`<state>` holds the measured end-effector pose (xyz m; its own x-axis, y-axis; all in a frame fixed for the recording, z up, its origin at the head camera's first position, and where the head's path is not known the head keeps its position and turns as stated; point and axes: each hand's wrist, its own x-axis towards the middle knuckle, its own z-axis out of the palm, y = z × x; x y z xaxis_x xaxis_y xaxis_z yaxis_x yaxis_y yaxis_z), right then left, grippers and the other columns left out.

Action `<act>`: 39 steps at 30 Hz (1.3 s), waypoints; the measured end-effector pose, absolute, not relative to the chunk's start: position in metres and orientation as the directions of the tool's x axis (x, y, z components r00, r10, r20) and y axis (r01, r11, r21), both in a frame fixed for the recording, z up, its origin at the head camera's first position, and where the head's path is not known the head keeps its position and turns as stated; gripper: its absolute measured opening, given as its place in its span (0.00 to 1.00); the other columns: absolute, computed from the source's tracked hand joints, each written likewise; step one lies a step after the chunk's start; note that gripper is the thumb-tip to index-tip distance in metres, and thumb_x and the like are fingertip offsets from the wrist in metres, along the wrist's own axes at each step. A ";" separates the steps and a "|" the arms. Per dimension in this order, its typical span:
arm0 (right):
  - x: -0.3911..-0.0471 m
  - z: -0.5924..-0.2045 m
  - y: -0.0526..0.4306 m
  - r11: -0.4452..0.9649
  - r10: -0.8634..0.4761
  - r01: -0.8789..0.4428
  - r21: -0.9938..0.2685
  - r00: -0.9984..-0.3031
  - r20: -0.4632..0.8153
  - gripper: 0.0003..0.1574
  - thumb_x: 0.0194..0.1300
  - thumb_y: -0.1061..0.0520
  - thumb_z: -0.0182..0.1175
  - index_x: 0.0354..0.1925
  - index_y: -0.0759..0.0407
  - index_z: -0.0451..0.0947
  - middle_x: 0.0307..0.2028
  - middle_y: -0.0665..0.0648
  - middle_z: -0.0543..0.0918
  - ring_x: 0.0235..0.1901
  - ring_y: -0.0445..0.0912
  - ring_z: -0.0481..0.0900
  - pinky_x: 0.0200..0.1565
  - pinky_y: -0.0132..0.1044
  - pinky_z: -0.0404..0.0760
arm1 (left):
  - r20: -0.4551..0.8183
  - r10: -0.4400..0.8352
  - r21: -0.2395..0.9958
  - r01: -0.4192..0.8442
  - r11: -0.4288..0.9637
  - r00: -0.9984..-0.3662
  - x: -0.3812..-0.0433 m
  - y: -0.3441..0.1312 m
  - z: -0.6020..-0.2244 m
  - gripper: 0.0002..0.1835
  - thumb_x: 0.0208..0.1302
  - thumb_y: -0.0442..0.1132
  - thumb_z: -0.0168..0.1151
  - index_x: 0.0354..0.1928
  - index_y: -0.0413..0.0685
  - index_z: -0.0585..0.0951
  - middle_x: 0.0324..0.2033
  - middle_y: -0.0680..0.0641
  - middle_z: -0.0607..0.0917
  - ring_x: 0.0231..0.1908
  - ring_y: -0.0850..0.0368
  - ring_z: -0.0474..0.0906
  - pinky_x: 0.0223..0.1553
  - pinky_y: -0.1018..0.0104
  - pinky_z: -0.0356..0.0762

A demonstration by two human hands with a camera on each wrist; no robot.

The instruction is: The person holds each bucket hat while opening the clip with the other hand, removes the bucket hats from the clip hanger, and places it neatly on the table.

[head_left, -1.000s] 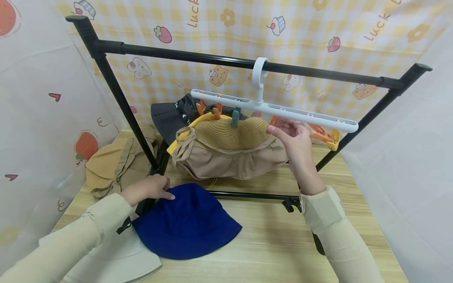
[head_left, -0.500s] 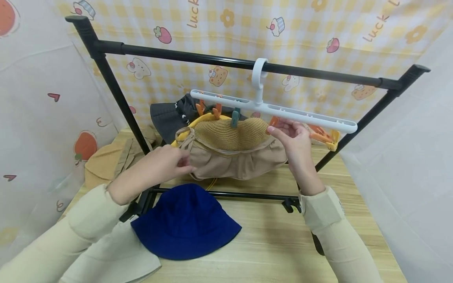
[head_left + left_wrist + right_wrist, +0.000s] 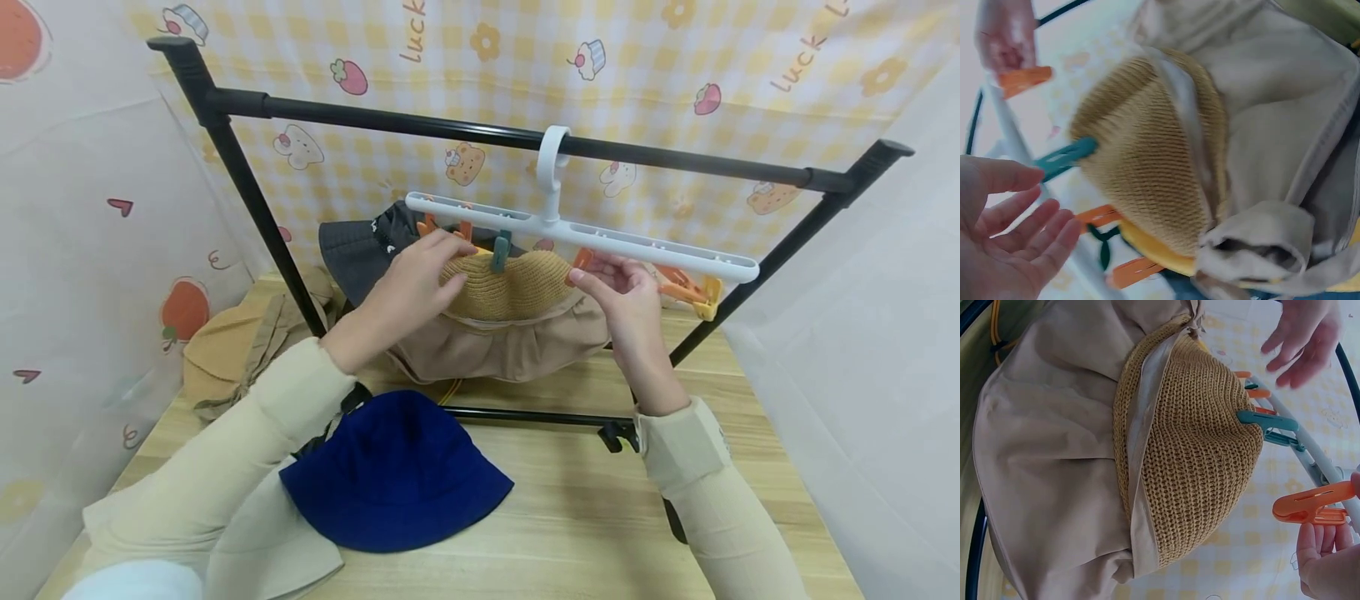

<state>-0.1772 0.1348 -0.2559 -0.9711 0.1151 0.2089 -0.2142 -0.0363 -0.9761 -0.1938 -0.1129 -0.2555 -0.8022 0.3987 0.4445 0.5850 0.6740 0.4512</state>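
Blue hat (image 3: 397, 475) before black rack (image 3: 375, 119), straw hat (image 3: 525, 287) hanging from white hanger (image 3: 652, 247) by green clip (image 3: 500, 252), left hand (image 3: 412, 285) loosely spread, raised partly across it, right hand (image 3: 628, 304) pinching orange clip (image 3: 1311, 501).

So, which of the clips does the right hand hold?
The orange clip just right of the teal clip in the head view; the right hand pinches it, while the others are unheld.

Held clip (image 3: 1310, 501): orange; centre clip (image 3: 501, 252): teal. Hat crown (image 3: 1204, 444): tan; brim (image 3: 1054, 437): beige. Hanger (image 3: 645, 246): pale grey. Bucket hat (image 3: 397, 479): solid blue. Backdrop (image 3: 637, 50): yellow-white gingham, strawberry prints.
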 end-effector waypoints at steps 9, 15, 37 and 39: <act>-0.178 -0.256 0.136 -0.036 0.130 -0.212 -0.977 -0.970 0.205 0.17 0.55 0.67 0.64 0.43 0.59 0.73 0.39 0.53 0.76 0.39 0.41 0.77 0.44 0.24 0.77 | 0.452 0.459 0.305 0.616 0.726 -0.765 -0.221 -0.094 -0.273 0.14 0.66 0.34 0.53 0.53 0.40 0.75 0.47 0.42 0.79 0.48 0.50 0.75 0.49 0.60 0.74; -0.180 -0.260 0.138 -0.082 0.137 -0.246 -0.966 -0.963 0.234 0.17 0.55 0.69 0.63 0.43 0.59 0.73 0.39 0.53 0.77 0.38 0.41 0.78 0.43 0.25 0.77 | 0.496 0.451 0.242 0.617 0.749 -0.742 -0.221 -0.086 -0.275 0.11 0.67 0.33 0.51 0.48 0.38 0.77 0.41 0.42 0.81 0.43 0.50 0.77 0.43 0.61 0.76; -0.188 -0.282 0.136 0.037 0.057 -0.351 -0.936 -0.934 0.353 0.24 0.58 0.64 0.63 0.52 0.67 0.70 0.41 0.51 0.78 0.44 0.41 0.77 0.47 0.26 0.75 | 0.483 0.454 0.200 0.599 0.776 -0.749 -0.209 -0.070 -0.277 0.06 0.66 0.37 0.55 0.40 0.45 0.79 0.33 0.46 0.79 0.25 0.55 0.74 0.23 0.64 0.71; -0.190 -0.281 0.134 0.088 0.048 -0.333 -0.939 -0.940 0.338 0.24 0.58 0.61 0.64 0.52 0.65 0.72 0.41 0.49 0.78 0.44 0.41 0.77 0.48 0.26 0.75 | 0.492 0.456 0.190 0.603 0.775 -0.741 -0.208 -0.068 -0.278 0.06 0.66 0.37 0.55 0.39 0.45 0.79 0.32 0.47 0.79 0.25 0.55 0.74 0.22 0.63 0.72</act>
<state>-0.1905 0.1345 -0.2811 -0.9399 0.0484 0.3380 -0.3331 0.0884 -0.9388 -0.2079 -0.0680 -0.2783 -0.7415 0.4565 0.4917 0.6029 0.7749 0.1897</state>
